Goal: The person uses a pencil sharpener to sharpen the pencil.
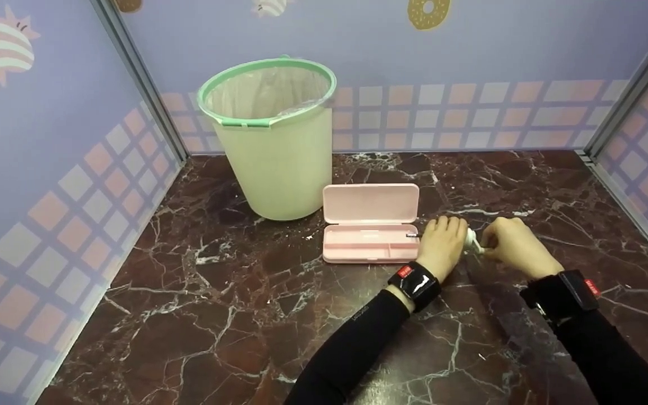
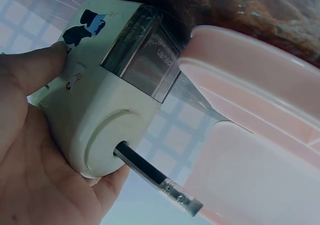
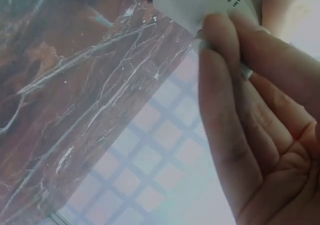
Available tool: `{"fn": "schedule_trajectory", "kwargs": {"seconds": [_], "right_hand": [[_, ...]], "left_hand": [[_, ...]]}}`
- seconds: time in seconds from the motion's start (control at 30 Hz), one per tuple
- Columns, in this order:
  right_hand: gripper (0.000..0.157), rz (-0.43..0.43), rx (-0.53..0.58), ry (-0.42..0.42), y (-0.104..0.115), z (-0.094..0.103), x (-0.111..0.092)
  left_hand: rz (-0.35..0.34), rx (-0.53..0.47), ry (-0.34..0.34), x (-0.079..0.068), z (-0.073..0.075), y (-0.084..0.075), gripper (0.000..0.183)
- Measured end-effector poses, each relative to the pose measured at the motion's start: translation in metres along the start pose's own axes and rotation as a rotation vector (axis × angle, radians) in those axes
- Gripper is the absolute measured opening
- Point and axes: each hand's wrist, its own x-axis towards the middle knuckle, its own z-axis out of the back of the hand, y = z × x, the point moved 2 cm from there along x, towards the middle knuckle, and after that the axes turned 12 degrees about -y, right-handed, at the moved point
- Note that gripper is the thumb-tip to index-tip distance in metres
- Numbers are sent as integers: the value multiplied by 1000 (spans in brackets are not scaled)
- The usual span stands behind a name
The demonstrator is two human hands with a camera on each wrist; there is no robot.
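My left hand (image 1: 442, 246) grips a white crank pencil sharpener (image 2: 70, 102) with small penguin-like pictures and a clear dark shavings drawer (image 2: 150, 62). A black pencil (image 2: 142, 163) with a metal ferrule and eraser end sticks out of its round hole; the tip is hidden inside. On the sharpener's far side, my right hand (image 1: 515, 247) pinches the crank handle (image 1: 477, 246) between thumb and fingers, which cover most of it in the right wrist view. Just left of the left hand lies a pink pencil case (image 1: 370, 203), lid raised, its compartments showing.
A pale green bin (image 1: 282, 163) with a green rim and a clear liner stands behind and left of the pencil case. Purple patterned panels (image 1: 380, 50) enclose the dark red marble-look tabletop (image 1: 217, 315) at the back and sides. Small white specks lie on the table.
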Motion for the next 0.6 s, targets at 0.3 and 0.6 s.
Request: {"fn": "schedule_trajectory", "kwargs": {"seconds": [0.3,0.6], "right_hand": [[12,64,-74,-151,6,8,8],[14,34,-131,-229,7,9,24]], "left_hand": [[-48,-24,55,1,0,5,45],[-68,-20,21,0,-4,5,46]]}}
